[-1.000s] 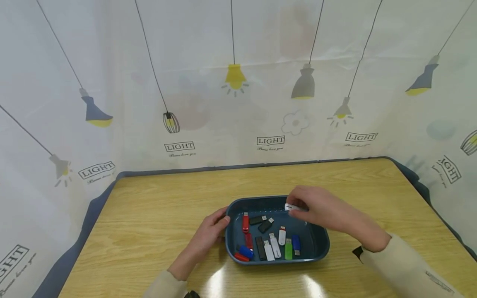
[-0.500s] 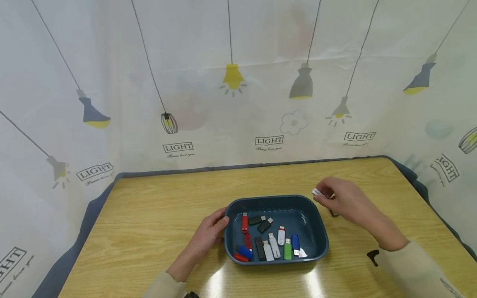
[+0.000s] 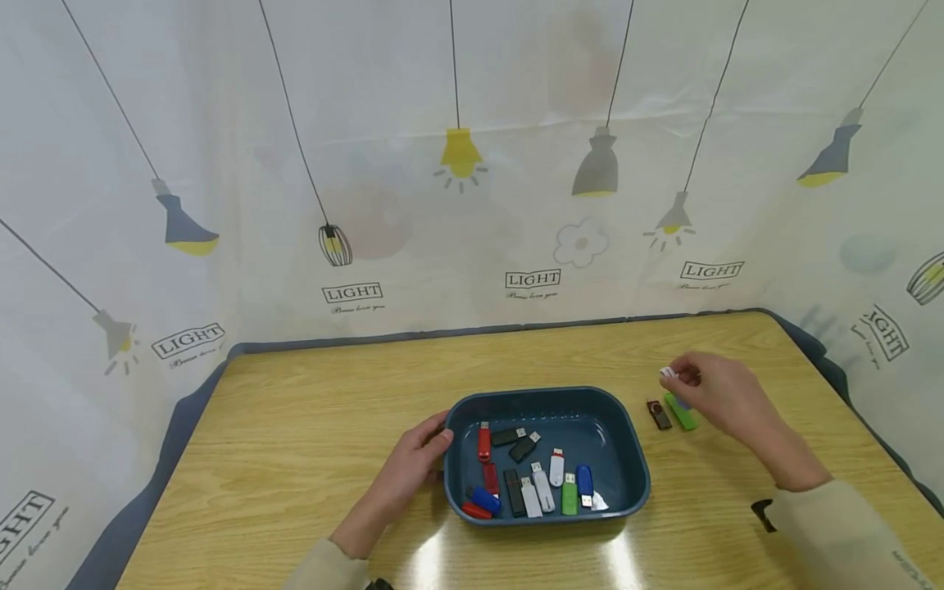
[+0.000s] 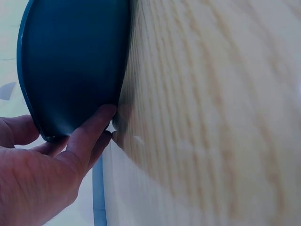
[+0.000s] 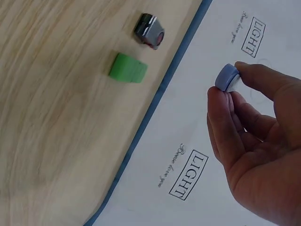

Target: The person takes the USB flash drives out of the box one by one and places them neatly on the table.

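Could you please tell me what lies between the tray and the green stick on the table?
A dark USB stick lies there, in the head view.

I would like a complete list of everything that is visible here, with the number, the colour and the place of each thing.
Tray: 1, dark blue, on the table
USB sticks: 12, red (3), black (3), white (3, one red-ended), blue (2), green (1), in the tray
Green stick: 1, green, on the table near the right hand
Dark stick: 1, dark with some red, between tray and green stick
Held stick: 1, white and light blue, in the right hand
Table: 1, light wood, below
Cloth: 1, white, lamp-printed, behind
Sleeves: 2, beige, at lower edge
Left hand: 1, bare, gripping tray's left end
Right hand: 1, bare, beyond tray's right end
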Action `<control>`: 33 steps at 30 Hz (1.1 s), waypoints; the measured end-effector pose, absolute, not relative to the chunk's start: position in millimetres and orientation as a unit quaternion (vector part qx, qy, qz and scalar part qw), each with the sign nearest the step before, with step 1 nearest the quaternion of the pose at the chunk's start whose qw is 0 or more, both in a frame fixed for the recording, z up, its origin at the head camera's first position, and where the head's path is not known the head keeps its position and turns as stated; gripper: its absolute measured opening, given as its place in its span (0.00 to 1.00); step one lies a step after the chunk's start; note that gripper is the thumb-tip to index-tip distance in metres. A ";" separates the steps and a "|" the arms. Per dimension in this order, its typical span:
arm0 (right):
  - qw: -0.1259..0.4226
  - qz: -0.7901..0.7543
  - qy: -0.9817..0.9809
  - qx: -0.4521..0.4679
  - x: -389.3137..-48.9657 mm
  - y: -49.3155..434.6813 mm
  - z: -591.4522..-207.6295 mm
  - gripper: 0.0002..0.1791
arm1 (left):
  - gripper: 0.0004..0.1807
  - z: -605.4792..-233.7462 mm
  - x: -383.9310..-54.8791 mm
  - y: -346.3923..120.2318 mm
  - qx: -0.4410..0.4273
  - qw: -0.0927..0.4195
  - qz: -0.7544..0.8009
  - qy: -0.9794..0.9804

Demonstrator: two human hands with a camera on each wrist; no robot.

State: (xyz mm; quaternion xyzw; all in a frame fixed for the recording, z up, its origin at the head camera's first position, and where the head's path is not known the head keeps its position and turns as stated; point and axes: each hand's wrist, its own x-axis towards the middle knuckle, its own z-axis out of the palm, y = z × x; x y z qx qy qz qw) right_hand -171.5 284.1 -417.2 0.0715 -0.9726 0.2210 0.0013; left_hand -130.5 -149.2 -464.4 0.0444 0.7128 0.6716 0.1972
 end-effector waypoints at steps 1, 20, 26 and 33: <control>0.000 0.221 -0.973 0.068 -171.7 286.3 -417.9 0.19 | 0.28 -464.3 -130.5 -149.3 0.044 0.198 0.672 0.713; -0.088 0.206 -0.975 0.015 -182.4 318.5 -433.7 0.19 | 0.28 -463.4 -129.6 -150.1 0.044 0.199 0.673 0.711; -0.100 0.199 -0.975 -0.001 -186.5 321.2 -437.7 0.20 | 0.28 -464.6 -130.2 -150.1 0.044 0.199 0.677 0.707; -0.109 0.191 -0.975 -0.008 -191.0 324.1 -444.0 0.18 | 0.28 -465.3 -130.5 -150.5 0.045 0.200 0.673 0.710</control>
